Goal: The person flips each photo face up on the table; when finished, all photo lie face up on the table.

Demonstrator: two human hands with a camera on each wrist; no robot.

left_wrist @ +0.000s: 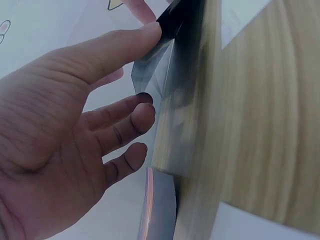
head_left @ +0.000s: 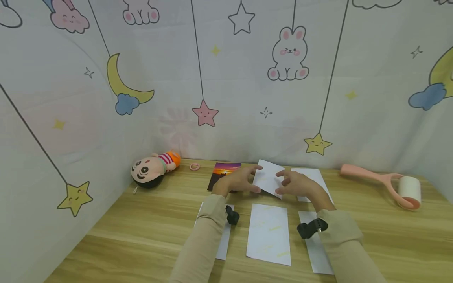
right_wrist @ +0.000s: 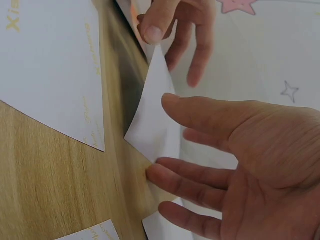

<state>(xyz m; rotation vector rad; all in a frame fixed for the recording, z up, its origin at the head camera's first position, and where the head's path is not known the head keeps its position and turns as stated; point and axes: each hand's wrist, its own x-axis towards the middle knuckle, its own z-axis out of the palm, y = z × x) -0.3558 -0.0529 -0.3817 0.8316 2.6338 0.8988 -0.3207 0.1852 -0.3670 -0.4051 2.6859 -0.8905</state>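
A photo print (head_left: 268,177), white back up and glossy dark face below, is tilted off the table between both hands. My left hand (head_left: 238,180) holds its left side; in the left wrist view the thumb (left_wrist: 145,40) lies at the print's edge and the fingertips curl near its lower corner. On the other side my right hand (head_left: 297,184) holds it, thumb (right_wrist: 175,106) over the print and fingers at its bottom corner in the right wrist view. Behind the left hand lies a sunset photo (head_left: 226,168), face up. Another white-backed print (head_left: 313,179) lies beside the right hand.
Three more white-backed prints lie nearer: a left one (head_left: 223,243), a middle one (head_left: 269,236) and a right one (head_left: 316,251), partly under the sleeves. A doll (head_left: 152,169) and a pink ring (head_left: 194,166) sit back left. A pink-handled lint roller (head_left: 385,181) lies right.
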